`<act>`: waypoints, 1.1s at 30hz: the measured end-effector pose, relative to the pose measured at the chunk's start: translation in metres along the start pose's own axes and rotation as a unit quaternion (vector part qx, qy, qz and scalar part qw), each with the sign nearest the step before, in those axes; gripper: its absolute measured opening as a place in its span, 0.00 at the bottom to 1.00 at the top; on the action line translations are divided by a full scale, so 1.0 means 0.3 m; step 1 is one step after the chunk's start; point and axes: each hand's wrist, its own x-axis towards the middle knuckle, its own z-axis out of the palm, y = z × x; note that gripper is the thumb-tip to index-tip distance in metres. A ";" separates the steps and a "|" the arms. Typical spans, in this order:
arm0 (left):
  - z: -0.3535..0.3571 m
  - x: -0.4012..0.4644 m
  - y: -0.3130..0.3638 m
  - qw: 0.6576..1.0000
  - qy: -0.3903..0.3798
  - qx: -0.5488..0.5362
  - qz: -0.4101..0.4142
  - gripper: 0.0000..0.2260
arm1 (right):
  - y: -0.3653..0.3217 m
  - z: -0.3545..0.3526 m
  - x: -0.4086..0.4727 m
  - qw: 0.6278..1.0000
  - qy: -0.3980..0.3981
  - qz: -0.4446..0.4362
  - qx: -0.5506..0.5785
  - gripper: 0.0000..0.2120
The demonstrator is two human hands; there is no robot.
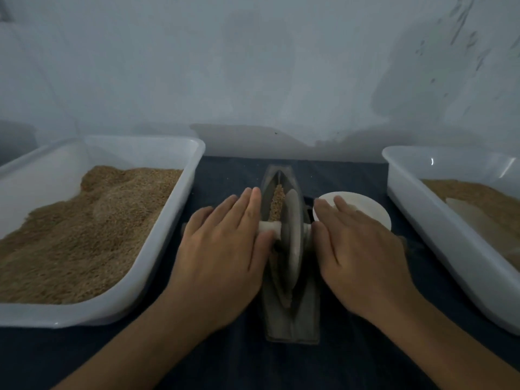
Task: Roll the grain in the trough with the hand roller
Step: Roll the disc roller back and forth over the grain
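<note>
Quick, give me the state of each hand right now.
Left hand: open, fingers straight, palm pressing on the roller's left axle handle.
Right hand: open, fingers straight, palm resting over the roller's right axle end.

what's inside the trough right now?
The trough holds a strip of grain at its far end and the roller wheel standing in the groove. Any grain beneath or nearer than the wheel is hidden.

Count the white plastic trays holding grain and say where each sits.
2. One tray sits left of the trough, heaped with grain. The other tray sits on the right, cut off by the frame edge. More may lie outside the view.
</note>
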 end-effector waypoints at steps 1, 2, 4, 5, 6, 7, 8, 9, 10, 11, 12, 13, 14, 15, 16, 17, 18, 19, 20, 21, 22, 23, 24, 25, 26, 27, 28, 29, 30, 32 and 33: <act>0.012 0.048 -0.005 1.000 -0.016 0.007 -0.013 0.30 | 0.002 0.013 0.045 0.999 -0.044 0.018 0.016 0.27; 0.035 0.107 -0.017 0.999 -0.030 0.018 -0.029 0.29 | 0.008 0.035 0.099 0.996 -0.075 0.034 0.023 0.29; 0.093 0.249 -0.051 0.996 -0.043 0.031 -0.065 0.26 | 0.031 0.103 0.232 0.993 -0.095 0.064 0.027 0.30; 0.118 0.318 -0.063 0.995 -0.044 0.033 -0.087 0.23 | 0.040 0.132 0.299 0.991 -0.096 0.090 0.036 0.29; 0.135 0.376 -0.071 0.992 -0.042 0.038 -0.109 0.20 | 0.046 0.152 0.357 0.986 -0.095 0.126 0.045 0.27; 0.142 0.419 -0.074 0.991 -0.041 0.042 -0.122 0.18 | 0.048 0.164 0.402 0.984 -0.089 0.148 0.046 0.25; 0.147 0.443 -0.072 0.990 -0.042 0.044 -0.127 0.17 | 0.049 0.172 0.424 0.985 -0.089 0.147 0.033 0.23; 0.145 0.444 -0.067 0.990 -0.039 0.051 -0.127 0.18 | 0.046 0.171 0.424 0.986 -0.091 0.139 0.024 0.21; 0.139 0.424 -0.058 0.991 -0.031 0.061 -0.118 0.20 | 0.042 0.161 0.397 0.988 -0.094 0.123 0.010 0.20; 0.130 0.380 -0.048 0.992 -0.016 0.067 -0.102 0.22 | 0.038 0.147 0.348 0.990 -0.093 0.102 -0.007 0.20; 0.118 0.323 -0.040 0.995 0.001 0.064 -0.080 0.24 | 0.033 0.131 0.288 0.993 -0.083 0.078 -0.022 0.19; 0.100 0.253 -0.032 0.997 0.011 0.051 -0.059 0.26 | 0.030 0.110 0.219 0.996 -0.061 0.063 -0.028 0.19; 0.074 0.177 -0.022 0.998 0.017 0.034 -0.041 0.26 | 0.022 0.086 0.148 0.998 -0.024 0.053 -0.025 0.19; 0.048 0.103 -0.014 0.999 0.023 0.021 -0.026 0.27 | 0.012 0.057 0.081 0.999 0.021 0.040 -0.023 0.18; 0.026 0.037 -0.010 0.999 0.030 0.013 -0.014 0.27 | 0.002 0.030 0.027 0.998 0.060 0.023 -0.026 0.19; 0.016 -0.013 -0.011 0.999 0.039 0.009 -0.003 0.26 | -0.003 0.013 -0.011 0.996 0.088 0.003 -0.027 0.20; 0.015 -0.044 -0.016 0.999 0.043 0.005 0.006 0.26 | 0.001 0.008 -0.035 0.995 0.099 -0.013 -0.027 0.21; 0.019 -0.055 -0.021 0.999 0.042 0.000 0.004 0.27 | 0.004 0.009 -0.040 0.996 0.088 -0.022 -0.020 0.22; 0.023 -0.048 -0.026 0.999 0.036 -0.008 -0.003 0.27 | 0.002 0.011 -0.026 0.998 0.062 -0.021 -0.007 0.24; 0.030 -0.022 -0.031 1.000 0.026 -0.014 -0.011 0.27 | -0.003 0.015 0.004 1.000 0.028 -0.012 0.005 0.26; 0.044 0.018 -0.036 0.999 0.017 -0.016 -0.023 0.27 | -0.005 0.026 0.049 1.000 -0.013 0.002 0.011 0.27; 0.063 0.069 -0.043 0.999 0.004 -0.014 -0.037 0.27 | -0.001 0.048 0.103 0.998 -0.052 0.020 0.016 0.28; 0.087 0.132 -0.051 0.999 -0.010 -0.007 -0.051 0.28 | 0.009 0.076 0.164 0.996 -0.083 0.038 0.016 0.28; 0.109 0.202 -0.059 0.998 -0.023 0.000 -0.066 0.28 | 0.024 0.105 0.229 0.993 -0.103 0.058 0.014 0.28; 0.125 0.269 -0.064 0.996 -0.033 0.007 -0.082 0.27 | 0.038 0.129 0.293 0.990 -0.114 0.083 0.014 0.29; 0.138 0.327 -0.066 0.994 -0.042 0.016 -0.097 0.27 | 0.050 0.149 0.346 0.987 -0.120 0.110 0.012 0.29; 0.145 0.369 -0.067 0.993 -0.050 0.026 -0.108 0.27 | 0.057 0.163 0.383 0.983 -0.126 0.134 0.008 0.29; 0.150 0.395 -0.065 0.991 -0.059 0.033 -0.114 0.27 | 0.059 0.173 0.402 0.980 -0.131 0.150 0.003 0.29; 0.147 0.403 -0.059 0.990 -0.066 0.034 -0.116 0.27 | 0.056 0.176 0.404 0.979 -0.130 0.157 -0.002 0.29; 0.118 0.350 -0.041 0.990 -0.075 0.030 -0.113 0.27 | 0.043 0.157 0.343 0.983 -0.123 0.136 -0.009 0.30; 0.097 0.299 -0.033 0.991 -0.074 0.030 -0.105 0.28 | 0.037 0.136 0.290 0.986 -0.118 0.114 -0.003 0.30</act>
